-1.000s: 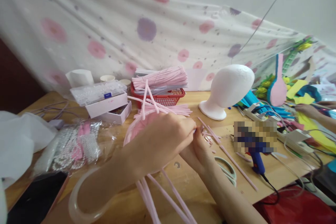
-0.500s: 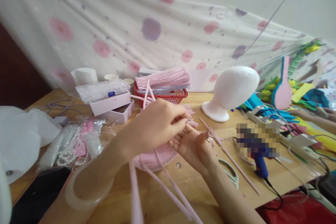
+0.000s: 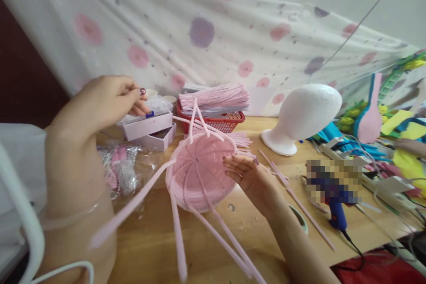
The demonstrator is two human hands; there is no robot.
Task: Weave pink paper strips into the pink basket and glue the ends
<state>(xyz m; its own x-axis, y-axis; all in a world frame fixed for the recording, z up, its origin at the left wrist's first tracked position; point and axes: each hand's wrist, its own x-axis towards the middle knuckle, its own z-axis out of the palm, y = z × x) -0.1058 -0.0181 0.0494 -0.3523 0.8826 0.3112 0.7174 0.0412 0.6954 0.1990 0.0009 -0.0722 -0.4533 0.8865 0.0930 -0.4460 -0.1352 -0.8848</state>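
A round pink woven disc [image 3: 199, 173] stands tilted on edge on the wooden table [image 3: 253, 226], with several long loose pink strips trailing from it toward me. My right hand [image 3: 248, 175] holds the disc at its right rim, fingers laid flat across its face. My left hand [image 3: 103, 104] is lifted up at the left, away from the disc, above a clear bead box [image 3: 149, 113]. Its fingers are curled into a pinch, and I cannot make out anything in them. A clear bangle sits on my left wrist.
Behind the disc a red basket [image 3: 229, 122] holds a bundle of pink strips. A white foam head [image 3: 302, 113] stands at the right, with a blue glue gun [image 3: 337, 215] and cables near it. Pink boxes [image 3: 151, 135] and a bead bag [image 3: 121, 171] lie left. Another person's hand [image 3: 404, 144] works far right.
My left hand has let go of the weaving and risen up and to the left. The disc has turned up to face me, held by my right hand alone.
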